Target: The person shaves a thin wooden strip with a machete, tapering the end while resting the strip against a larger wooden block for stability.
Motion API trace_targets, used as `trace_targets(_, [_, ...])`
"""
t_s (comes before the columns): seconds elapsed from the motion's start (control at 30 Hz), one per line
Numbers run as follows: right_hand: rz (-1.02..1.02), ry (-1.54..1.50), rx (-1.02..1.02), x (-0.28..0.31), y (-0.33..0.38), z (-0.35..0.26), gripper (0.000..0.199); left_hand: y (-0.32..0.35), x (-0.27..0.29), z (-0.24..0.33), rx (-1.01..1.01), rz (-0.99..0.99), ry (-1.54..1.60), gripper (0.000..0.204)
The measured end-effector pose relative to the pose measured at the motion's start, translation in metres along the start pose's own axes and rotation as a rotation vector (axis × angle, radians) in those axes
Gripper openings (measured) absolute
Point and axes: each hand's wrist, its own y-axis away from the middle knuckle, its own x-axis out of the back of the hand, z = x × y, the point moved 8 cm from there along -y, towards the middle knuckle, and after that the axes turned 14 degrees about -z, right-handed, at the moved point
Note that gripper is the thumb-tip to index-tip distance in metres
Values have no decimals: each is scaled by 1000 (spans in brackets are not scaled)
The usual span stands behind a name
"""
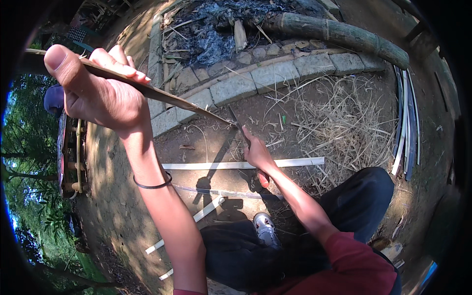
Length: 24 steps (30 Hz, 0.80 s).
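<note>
Left hand, raised close, holds a bamboo strip

The left hand's (108,98) grip is closed on the bamboo strip (164,94), which slants down rightward to the blade of a red-handled knife (240,124); whether the two touch is hard to tell. The right hand's (258,155) grip is wrapped around the knife. Below, a pale strip (297,162) lies on the ground (113,206), with curly shavings (344,115) heaped to the right. Beyond curves stone edging (275,76).
</note>
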Motion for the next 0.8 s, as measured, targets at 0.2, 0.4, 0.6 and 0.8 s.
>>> trace_targets(0.2, [-46,-147,-18,48,13,-113,72,0,8,0,-22,-37,-107,66])
trace_targets(0.4, [-95,-126,47,44,25,-146,76,-1,13,-8,-89,-56,-102,58])
trace_targets(0.6, [-98,-135,-40,9,5,-66,77,-8,27,-18,-61,-164,44,60])
trace_targets(0.8, [-120,-168,20,30,14,-117,74,6,17,-5,-54,-4,-111,64])
